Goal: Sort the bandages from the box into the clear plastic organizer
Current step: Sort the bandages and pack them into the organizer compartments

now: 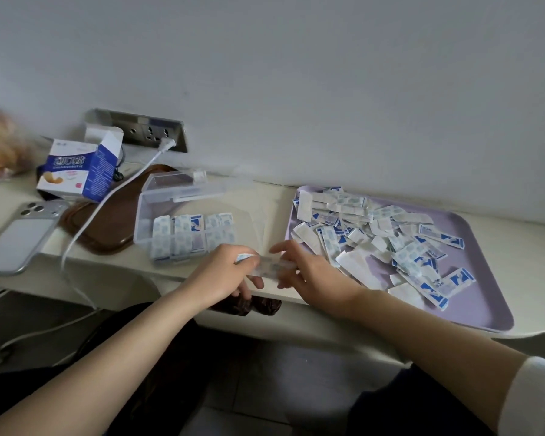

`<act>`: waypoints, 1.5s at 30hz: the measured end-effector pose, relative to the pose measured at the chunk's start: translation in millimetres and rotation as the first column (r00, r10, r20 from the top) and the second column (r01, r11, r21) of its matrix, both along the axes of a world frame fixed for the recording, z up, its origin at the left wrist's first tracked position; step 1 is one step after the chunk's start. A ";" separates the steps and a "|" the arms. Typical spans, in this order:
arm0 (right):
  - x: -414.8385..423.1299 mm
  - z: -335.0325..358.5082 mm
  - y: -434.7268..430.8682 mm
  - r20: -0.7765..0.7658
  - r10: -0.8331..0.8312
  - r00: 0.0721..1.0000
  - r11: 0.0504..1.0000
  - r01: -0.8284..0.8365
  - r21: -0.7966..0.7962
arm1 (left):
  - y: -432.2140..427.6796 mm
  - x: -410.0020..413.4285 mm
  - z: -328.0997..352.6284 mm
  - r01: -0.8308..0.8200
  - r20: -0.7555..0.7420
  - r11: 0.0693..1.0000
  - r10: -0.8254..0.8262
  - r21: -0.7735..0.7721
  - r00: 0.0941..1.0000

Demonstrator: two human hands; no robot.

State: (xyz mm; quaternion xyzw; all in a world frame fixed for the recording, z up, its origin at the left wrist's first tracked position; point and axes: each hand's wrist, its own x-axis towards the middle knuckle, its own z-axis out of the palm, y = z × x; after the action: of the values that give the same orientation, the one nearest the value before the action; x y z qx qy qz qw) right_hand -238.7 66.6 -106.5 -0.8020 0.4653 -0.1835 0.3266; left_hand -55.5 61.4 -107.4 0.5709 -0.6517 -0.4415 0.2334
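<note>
Only a few white-and-blue wrapped bandages (183,237) are lined up in the clear plastic organizer (145,212). One thin bandage (272,266) is pinched by the left hand (222,273) and right hand (310,276). A big pile (375,234) is left on the purple tray (475,300).

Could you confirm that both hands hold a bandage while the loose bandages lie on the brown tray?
Not quite: the head view shows the loose bandages on the purple tray, not the brown tray. The left hand and right hand do hold a bandage.
</note>
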 end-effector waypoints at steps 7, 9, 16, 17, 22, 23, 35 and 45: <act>16.9 1.0 1.0 -0.331 0.131 0.935 0.801 -0.296 -0.520 | 1.9 26.3 14.4 0.098 0.076 0.989 -0.107 0.115 0.991; 23.0 5.2 -0.3 -0.332 0.104 0.937 0.710 -0.304 -0.635 | 1.3 33.9 16.2 0.099 0.064 0.983 -0.110 0.153 0.992; 43.4 6.4 -7.1 -0.345 0.209 0.915 0.578 -0.400 -0.711 | -5.5 50.6 20.7 0.109 0.033 0.985 -0.115 0.135 0.993; 44.7 7.7 -7.6 -0.342 0.220 0.914 0.572 -0.404 -0.714 | -6.5 51.9 20.0 0.112 0.035 0.985 -0.118 0.131 0.992; 43.4 17.5 -12.9 -0.261 0.213 0.942 0.623 -0.337 -0.706 | -7.3 56.4 28.7 0.094 0.032 0.994 -0.092 -0.052 0.995; 43.9 17.5 -15.9 -0.232 0.200 0.952 0.626 -0.306 -0.717 | -7.9 57.7 31.1 0.080 0.028 0.992 -0.078 -0.093 0.997; 67.0 41.4 -71.7 0.049 -0.114 0.992 0.733 0.117 -0.670 | -23.4 90.4 33.9 -0.012 0.362 0.901 0.186 -0.434 0.913; 84.4 45.5 -117.7 -0.326 -0.305 0.895 0.818 0.072 -0.570 | -29.0 88.7 26.3 0.185 0.589 0.876 0.131 -0.445 0.797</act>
State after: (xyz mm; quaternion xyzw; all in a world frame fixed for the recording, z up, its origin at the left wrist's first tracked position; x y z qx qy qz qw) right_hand -154.4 -51.2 -61.0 -0.8300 0.5296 -0.1709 -0.0379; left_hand 33.2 32.4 -81.1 0.5950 -0.7885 -0.0638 0.1418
